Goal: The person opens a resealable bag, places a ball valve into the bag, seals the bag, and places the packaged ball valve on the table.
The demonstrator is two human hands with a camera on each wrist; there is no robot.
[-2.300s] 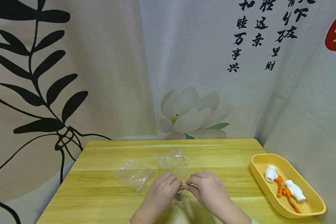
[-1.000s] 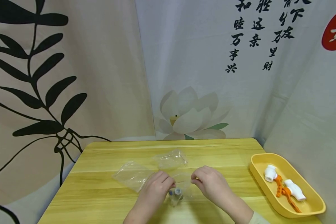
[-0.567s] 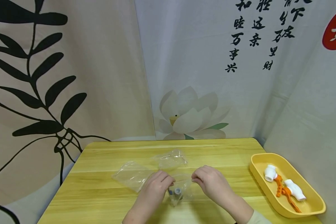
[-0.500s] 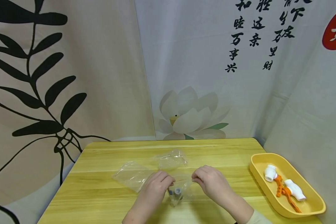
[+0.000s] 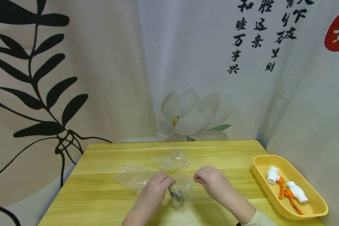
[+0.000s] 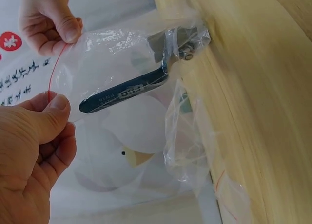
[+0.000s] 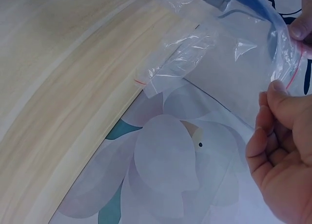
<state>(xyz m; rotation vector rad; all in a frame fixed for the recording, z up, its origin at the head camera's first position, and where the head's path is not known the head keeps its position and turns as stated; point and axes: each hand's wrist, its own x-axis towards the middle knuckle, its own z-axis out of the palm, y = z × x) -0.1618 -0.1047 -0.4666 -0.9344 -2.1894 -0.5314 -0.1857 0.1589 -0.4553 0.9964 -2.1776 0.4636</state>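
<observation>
Between the two hands hangs a clear zip bag (image 5: pixel 186 183) with a red line along its mouth, its lower end at the tabletop. Inside is a metal ball valve (image 6: pixel 165 44) with a dark blue lever handle (image 6: pixel 124 91); the head view shows its round grey end. My left hand (image 5: pixel 154 190) pinches one side of the bag's mouth between thumb and forefinger. The opposite side is pinched by my right hand (image 5: pixel 213 180), seen close up in the right wrist view with its other fingers curled. The bag mouth is stretched between them.
Two empty-looking clear bags lie beyond the hands, a flat bag (image 5: pixel 134 177) to the left and a crumpled bag (image 5: pixel 173 160) farther back. At the right, a yellow tray (image 5: pixel 261 160) holds two white plastic pieces with orange parts. Printed curtains stand behind the wooden table (image 5: pixel 101 157).
The hands were close together at the bag; the right hand has moved right and slightly away, spreading the mouth and exposing the valve. In the last second they hold almost still.
</observation>
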